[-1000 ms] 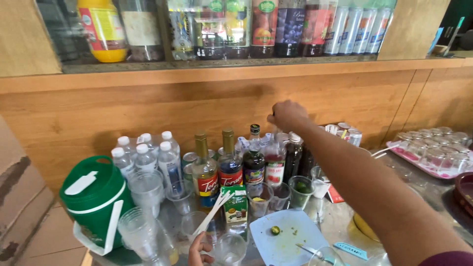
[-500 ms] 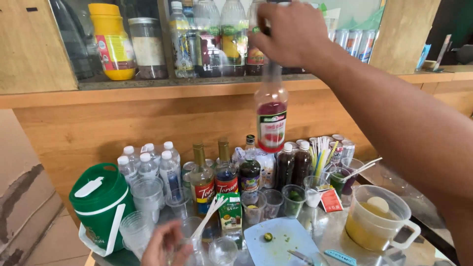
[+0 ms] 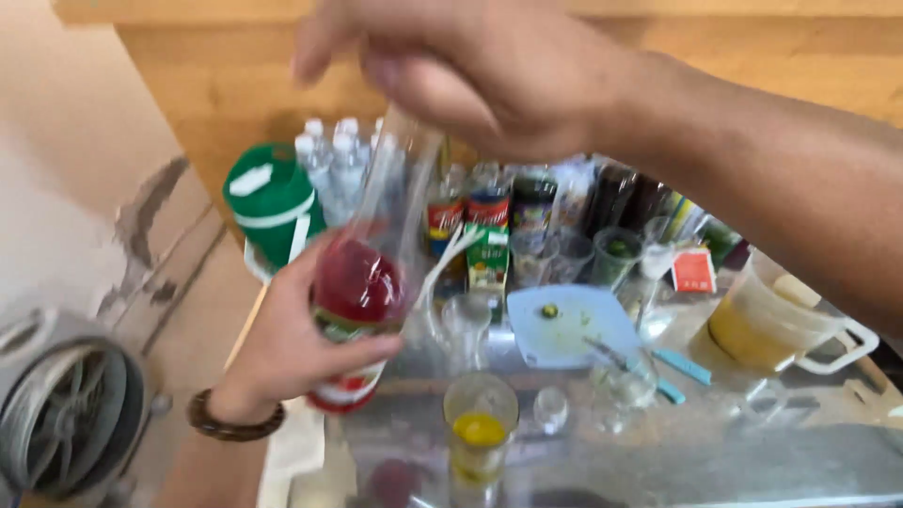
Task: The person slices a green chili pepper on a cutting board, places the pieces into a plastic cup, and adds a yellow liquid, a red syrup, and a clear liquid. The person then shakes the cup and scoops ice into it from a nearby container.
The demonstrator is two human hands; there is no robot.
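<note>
Item, nearest: left hand (image 3: 282, 348), beaded band at the wrist, is wrapping closed around the lower body of a clear glass bottle (image 3: 362, 292) of red syrup, held tilted above a small glass (image 3: 480, 428) of yellow liquid on the metal counter (image 3: 658, 461); the right hand (image 3: 480, 71) is closing over the bottle's top, so uncapping looks the step in hand, and the next move calls for a steady base grip. Farther back: blue board (image 3: 564, 325), pitcher (image 3: 771, 325), green bucket (image 3: 273, 202); motion blur is hiding the cap and the labels.
</note>
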